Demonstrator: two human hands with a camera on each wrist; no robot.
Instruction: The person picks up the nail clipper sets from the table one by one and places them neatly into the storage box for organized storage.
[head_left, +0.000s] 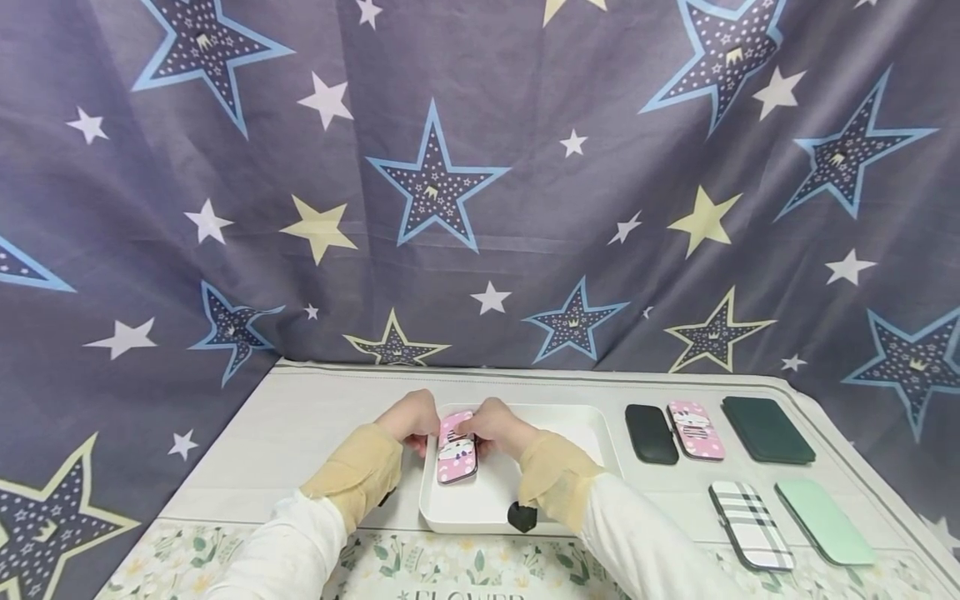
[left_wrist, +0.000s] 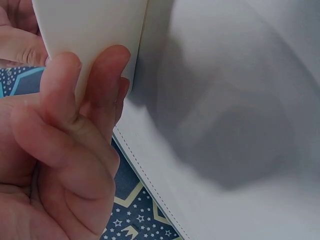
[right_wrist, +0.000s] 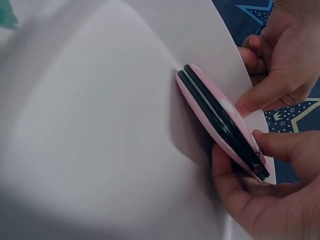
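Left hand: your left hand (head_left: 420,417) grips the left wall of a shallow white rectangular tray (head_left: 562,440), thumb inside and curled fingers outside
Right hand: your right hand (head_left: 498,423) pinches a glossy pink rounded case with white dots and a cartoon cat (head_left: 456,472), thumb on its face and fingers behind
Pink case: inside the tray at its left end, tilted beside the wall you grip, dark seam showing along its closed edge; whether it touches the tray floor you cannot tell
Right of the tray: a matte black rounded case (head_left: 652,434), a second pink cat case (head_left: 696,430) and a dark green rectangular case (head_left: 768,428) in the far row; a white case with black plaid stripes (head_left: 751,525) and a pale mint-green case (head_left: 824,521) nearer you
Backdrop: a grey-purple star-printed curtain (head_left: 525,242) behind the white tabletop (head_left: 322,417)
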